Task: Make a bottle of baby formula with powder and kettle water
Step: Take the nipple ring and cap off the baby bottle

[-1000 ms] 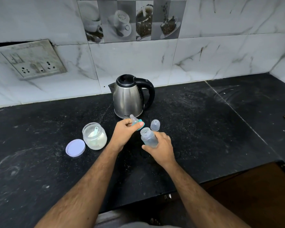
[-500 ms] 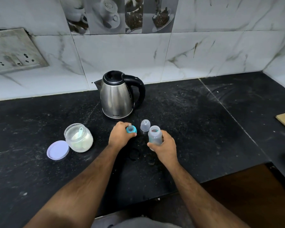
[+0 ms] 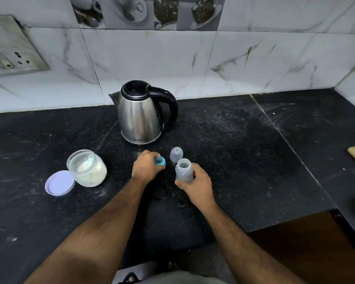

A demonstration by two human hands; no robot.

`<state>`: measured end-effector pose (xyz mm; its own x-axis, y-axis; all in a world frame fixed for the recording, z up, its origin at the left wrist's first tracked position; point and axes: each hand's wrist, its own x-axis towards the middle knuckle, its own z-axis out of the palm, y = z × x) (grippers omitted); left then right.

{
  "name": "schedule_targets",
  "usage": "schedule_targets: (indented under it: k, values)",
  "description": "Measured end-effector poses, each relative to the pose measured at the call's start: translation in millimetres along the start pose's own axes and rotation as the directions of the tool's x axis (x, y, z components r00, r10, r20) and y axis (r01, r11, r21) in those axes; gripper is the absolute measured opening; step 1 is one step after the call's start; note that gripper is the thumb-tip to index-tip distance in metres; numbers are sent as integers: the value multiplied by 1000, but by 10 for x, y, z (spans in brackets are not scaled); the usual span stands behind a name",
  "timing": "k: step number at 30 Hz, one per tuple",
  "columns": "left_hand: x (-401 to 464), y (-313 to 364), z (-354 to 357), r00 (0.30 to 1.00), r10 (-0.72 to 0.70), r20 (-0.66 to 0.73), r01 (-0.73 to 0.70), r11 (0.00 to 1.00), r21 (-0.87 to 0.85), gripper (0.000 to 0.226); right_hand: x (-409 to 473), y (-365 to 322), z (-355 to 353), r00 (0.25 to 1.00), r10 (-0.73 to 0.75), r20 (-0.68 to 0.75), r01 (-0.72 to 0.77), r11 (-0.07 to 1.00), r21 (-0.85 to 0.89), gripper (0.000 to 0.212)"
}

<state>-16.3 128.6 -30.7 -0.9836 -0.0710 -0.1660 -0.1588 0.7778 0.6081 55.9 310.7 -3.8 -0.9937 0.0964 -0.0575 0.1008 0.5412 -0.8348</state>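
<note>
Bottle [image 3: 184, 170]: open-topped, upright on the black counter [image 3: 244, 160], my right hand [image 3: 197, 184] curled round its side.
Teat ring [image 3: 159, 160]: blue, my left hand [image 3: 147, 168] grips it down at the counter, just left of the bottle.
Clear cap [image 3: 176, 154]: standing behind the bottle.
Kettle [image 3: 140, 117]: steel, reads "MILTON".
Powder jar [image 3: 87, 168]: open, scoop inside, lilac lid [image 3: 58, 183] beside it.

The kettle [image 3: 140, 117] is brushed, shiny steel with a glossy black plastic lid and handle. The bottle [image 3: 184, 171] and cap [image 3: 176, 154] are cloudy, translucent plastic. The jar [image 3: 87, 168] is clear and glossy; its lid [image 3: 59, 183] is matt lilac plastic. The worktop [image 3: 234, 160] is dark speckled stone, dusty. The wall tiles [image 3: 152, 62] are glossy, marble-veined.
</note>
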Motion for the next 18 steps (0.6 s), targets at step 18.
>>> schedule_targets:
  k: [18]
  values:
    - [-926, -539, -448, 994, 28, -103, -70, 904, -422, 29, -155, -488, 537, 974, -70, 218, 57, 996, 65, 40]
